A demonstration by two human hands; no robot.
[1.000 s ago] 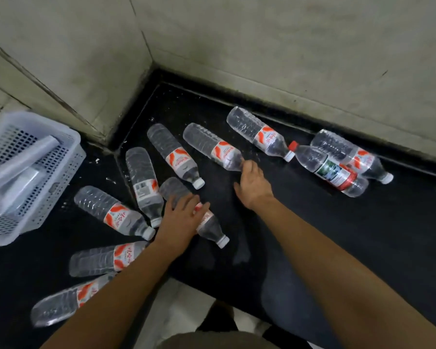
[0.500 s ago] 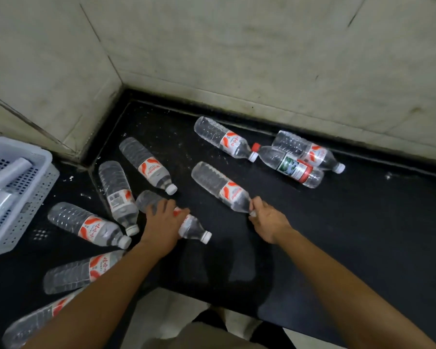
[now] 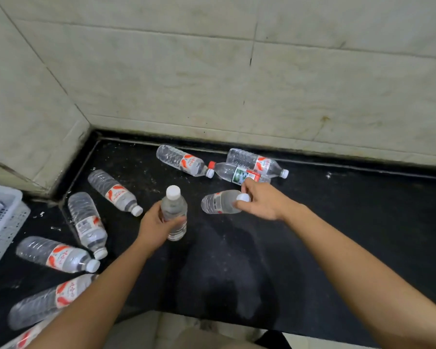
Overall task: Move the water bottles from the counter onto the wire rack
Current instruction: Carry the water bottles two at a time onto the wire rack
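head: left grip (image 3: 154,229) holds upright bottle (image 3: 174,210), right grip (image 3: 263,202) pinches second bottle (image 3: 218,202) amid loose bottles (image 3: 115,193).

No wording is legible on any item. The back bottle (image 3: 184,161) and the left bottle (image 3: 114,194) each carry a white label with a red-orange swoosh and red lettering, too blurred to read. The red-capped bottle (image 3: 237,173) carries a green-and-red label, and its print is likewise unreadable.

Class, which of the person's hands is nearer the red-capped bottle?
Right. The right hand is just in front of the red-capped bottle; the left hand is farther off, down-left.
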